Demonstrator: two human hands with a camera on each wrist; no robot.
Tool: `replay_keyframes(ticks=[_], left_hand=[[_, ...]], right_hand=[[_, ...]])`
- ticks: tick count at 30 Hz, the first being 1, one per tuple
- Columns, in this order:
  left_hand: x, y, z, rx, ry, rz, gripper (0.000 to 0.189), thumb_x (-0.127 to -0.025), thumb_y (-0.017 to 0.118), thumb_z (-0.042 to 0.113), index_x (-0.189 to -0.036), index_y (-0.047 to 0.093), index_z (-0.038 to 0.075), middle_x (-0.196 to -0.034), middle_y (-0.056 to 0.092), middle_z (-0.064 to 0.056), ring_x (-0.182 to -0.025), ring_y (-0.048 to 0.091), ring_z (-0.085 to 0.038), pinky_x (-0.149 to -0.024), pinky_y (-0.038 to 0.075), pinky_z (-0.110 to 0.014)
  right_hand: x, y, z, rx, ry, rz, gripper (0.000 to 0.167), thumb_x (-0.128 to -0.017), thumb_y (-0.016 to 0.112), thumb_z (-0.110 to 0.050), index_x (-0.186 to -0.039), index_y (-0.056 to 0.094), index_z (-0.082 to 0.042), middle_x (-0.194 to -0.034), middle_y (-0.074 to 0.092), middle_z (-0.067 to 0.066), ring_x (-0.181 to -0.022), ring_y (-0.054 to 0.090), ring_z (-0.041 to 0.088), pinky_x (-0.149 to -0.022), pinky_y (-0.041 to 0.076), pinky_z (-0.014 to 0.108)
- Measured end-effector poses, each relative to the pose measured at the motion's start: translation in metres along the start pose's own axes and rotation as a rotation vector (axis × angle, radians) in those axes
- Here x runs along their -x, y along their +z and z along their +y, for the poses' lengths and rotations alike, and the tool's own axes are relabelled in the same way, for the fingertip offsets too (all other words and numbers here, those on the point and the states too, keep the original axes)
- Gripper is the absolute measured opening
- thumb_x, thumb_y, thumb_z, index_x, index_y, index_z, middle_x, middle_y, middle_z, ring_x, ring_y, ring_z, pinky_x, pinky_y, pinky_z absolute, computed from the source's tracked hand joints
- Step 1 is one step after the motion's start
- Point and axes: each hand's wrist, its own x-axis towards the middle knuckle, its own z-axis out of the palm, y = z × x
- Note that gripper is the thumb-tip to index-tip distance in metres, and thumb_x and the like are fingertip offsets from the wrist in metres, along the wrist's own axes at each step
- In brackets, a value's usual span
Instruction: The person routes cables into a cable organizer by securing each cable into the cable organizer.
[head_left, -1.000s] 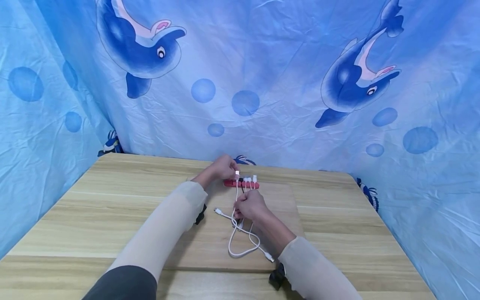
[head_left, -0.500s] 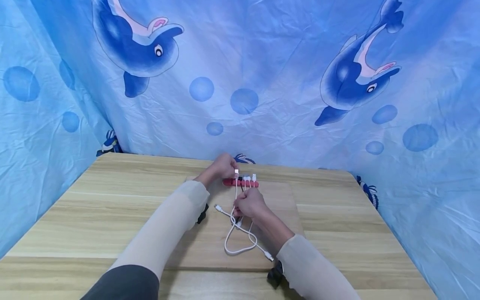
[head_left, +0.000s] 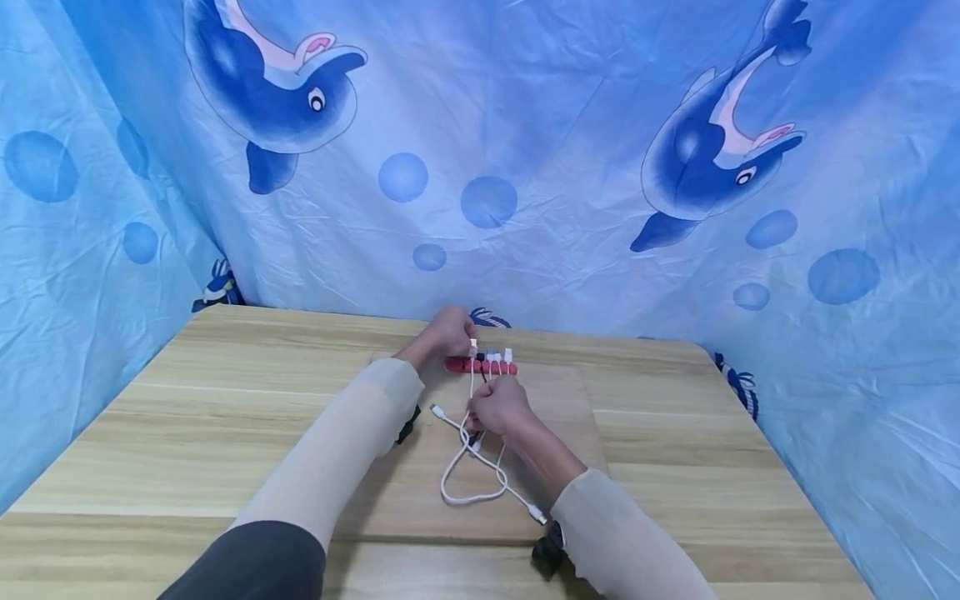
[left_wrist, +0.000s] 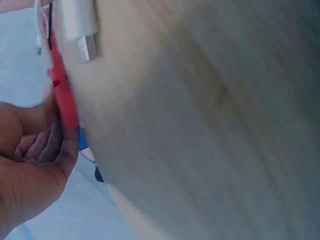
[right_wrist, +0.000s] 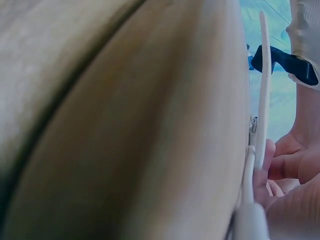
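In the head view, my left hand is at the far end of the board, at the left end of a red cable holder. The left wrist view shows its thumb and fingers pinching the end of that red strip. A white USB plug stands by its fingertips, its cable running down toward my right hand. Curled fingers of the right hand pinch the white cable, which loops on the board below. In the right wrist view, the white cable rises from between fingers. The right fingertips are partly hidden.
Several other plugs sit in the holder's slots. Loose cable ends, one white connector and another connector, lie on the wooden board. Beneath is a wooden table; a blue dolphin-print curtain stands behind.
The white cable's loop has shifted left and slightly up on the board. Both hands keep almost the same place and hold; the head view has shifted slightly.
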Motion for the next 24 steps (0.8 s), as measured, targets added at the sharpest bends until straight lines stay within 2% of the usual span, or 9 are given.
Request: replay_keyframes(ticks=[6,11,18,24], left_hand=[[-0.003,0.0,0.003,-0.025,0.014,-0.01,0.013,-0.086,0.075,0.002,-0.098,0.079,0.007,-0.096,0.072,-0.005,-0.093,0.062,-0.021,-0.079,0.055,-0.03],[-0.001,-0.003,-0.003,-0.02,0.036,-0.01,0.012,-0.087,0.074,0.004,-0.098,0.079,0.006,-0.093,0.073,-0.006,-0.09,0.063,-0.022,-0.076,0.054,-0.03],[0.003,-0.007,-0.001,0.033,0.018,-0.036,0.021,-0.088,0.074,0.005,-0.109,0.078,0.005,-0.106,0.074,-0.008,-0.1,0.063,-0.024,-0.084,0.055,-0.032],[0.006,-0.01,0.001,0.048,0.018,-0.056,0.02,-0.09,0.074,0.005,-0.11,0.078,0.006,-0.107,0.075,-0.007,-0.101,0.063,-0.024,-0.083,0.054,-0.031]], right_hand=[[-0.001,-0.002,0.0,-0.018,-0.007,0.006,0.01,-0.09,0.059,0.011,-0.089,0.07,0.01,-0.065,0.063,0.01,-0.051,0.062,0.011,-0.052,0.055,0.021],[-0.001,0.001,0.0,-0.008,-0.007,0.01,0.01,-0.091,0.06,0.01,-0.088,0.07,0.009,-0.065,0.063,0.01,-0.051,0.062,0.012,-0.051,0.054,0.021],[0.0,-0.001,-0.001,-0.01,0.035,0.002,0.009,-0.092,0.061,0.009,-0.091,0.069,0.009,-0.071,0.065,0.013,-0.052,0.063,0.013,-0.052,0.055,0.022],[0.002,-0.004,-0.003,0.017,0.058,-0.005,0.009,-0.091,0.062,0.008,-0.089,0.07,0.007,-0.071,0.067,0.014,-0.052,0.065,0.013,-0.052,0.055,0.022]])
